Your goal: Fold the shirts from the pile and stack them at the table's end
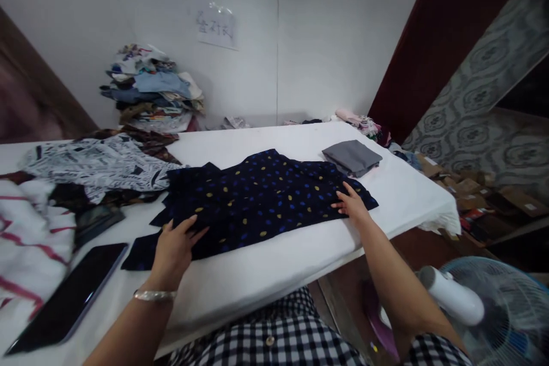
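Pressing down on the dark blue dotted garment [257, 200], I have both palms flat on it where it lies spread across the middle of the white table [266, 274]. My left hand [174, 246] rests on the garment's near left corner, fingers stretched out and slightly spread over the cloth, gripping nothing, with a silver bangle [154, 295] around the wrist. My right hand [351, 203] lies on the garment's right end, fingers extended and flat against the fabric, likewise closed on nothing. The garment is strewn with yellow and blue dots and its edges are a little rumpled on the left side. Just beyond the garment's far right corner sits a folded grey cloth [352, 156], apart from my right hand. To the left of the garment lies a white patterned garment [94, 163] with dark marks, touching or overlapping the dotted one at its upper left edge. Farther left of the garment is a white cloth with red stripes [30, 240], and beside that, near the garment's left tail, a dark phone [71, 297] lies flat on the table. Behind the garment, against the wall, stands a tall pile of folded clothes [152, 91]. To the right of the garment and below the table's edge is a fan [497, 309].
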`<state>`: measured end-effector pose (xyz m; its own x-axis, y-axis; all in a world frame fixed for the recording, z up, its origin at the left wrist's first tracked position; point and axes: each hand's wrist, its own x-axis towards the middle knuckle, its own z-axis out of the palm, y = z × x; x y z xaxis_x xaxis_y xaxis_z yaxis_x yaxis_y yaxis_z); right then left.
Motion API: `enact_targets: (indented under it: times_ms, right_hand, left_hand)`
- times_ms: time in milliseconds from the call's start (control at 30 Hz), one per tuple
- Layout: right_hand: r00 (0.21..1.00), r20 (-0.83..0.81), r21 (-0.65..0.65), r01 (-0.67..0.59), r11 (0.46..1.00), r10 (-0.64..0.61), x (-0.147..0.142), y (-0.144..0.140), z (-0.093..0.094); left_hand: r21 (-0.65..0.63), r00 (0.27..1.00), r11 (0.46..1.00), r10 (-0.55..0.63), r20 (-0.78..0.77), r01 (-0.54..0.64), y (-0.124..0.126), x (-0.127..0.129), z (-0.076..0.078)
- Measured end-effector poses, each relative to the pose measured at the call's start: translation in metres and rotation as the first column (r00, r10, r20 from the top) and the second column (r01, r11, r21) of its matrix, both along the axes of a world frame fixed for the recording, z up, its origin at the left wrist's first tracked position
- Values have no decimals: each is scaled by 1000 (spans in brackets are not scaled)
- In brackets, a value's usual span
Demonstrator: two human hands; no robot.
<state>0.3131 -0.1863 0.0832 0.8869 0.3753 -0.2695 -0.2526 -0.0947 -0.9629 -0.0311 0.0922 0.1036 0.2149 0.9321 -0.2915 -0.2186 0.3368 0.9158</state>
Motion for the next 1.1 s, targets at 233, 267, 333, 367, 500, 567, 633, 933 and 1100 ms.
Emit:
enact_targets:
  times_ms: [233, 267, 333, 367, 500, 567, 633, 933, 1100]
  right_hand:
    - [1000, 16, -8, -14, 1000, 14, 5, -6, -11]
    - [1000, 17, -5, -14, 1000, 14, 6, -7, -12]
    - [1000, 20, 5, -14, 1000, 14, 7, -8, -14]
    - [1000, 22, 12, -14, 1000, 14, 7, -9, -15]
    - [1000, 25, 54, 8, 999, -9, 7, -8, -16]
    - [999, 23, 73, 35, 997, -36, 7, -8, -16]
    - [998, 15, 98, 58, 993, -59, 7, -8, -16]
    - [998, 25, 155, 60, 986, -64, 8, -8, -19]
    - [994, 34, 230, 91, 969, -102, 5, -12, -18]
  left_hand:
    - [490, 915, 856, 54, -400, 164, 7, -15, 9]
    - [583, 869, 750, 22, -495, 313, 6, -18, 7]
    - [616, 717, 500, -14, -697, 609, 4, -24, 1]
    - [578, 627, 393, 3, -779, 716, 4, -27, -2]
    - [429, 377, 263, 226, -898, 864, 13, -33, -8]
    - [407, 324, 258, 309, -894, 876, 23, -33, -7]
    - [427, 335, 230, 352, -874, 874, 34, -33, -2]
    - [597, 603, 527, 188, -776, 605, 61, 4, 68]
    - [536, 836, 734, -80, -542, 417, 65, 32, 122]
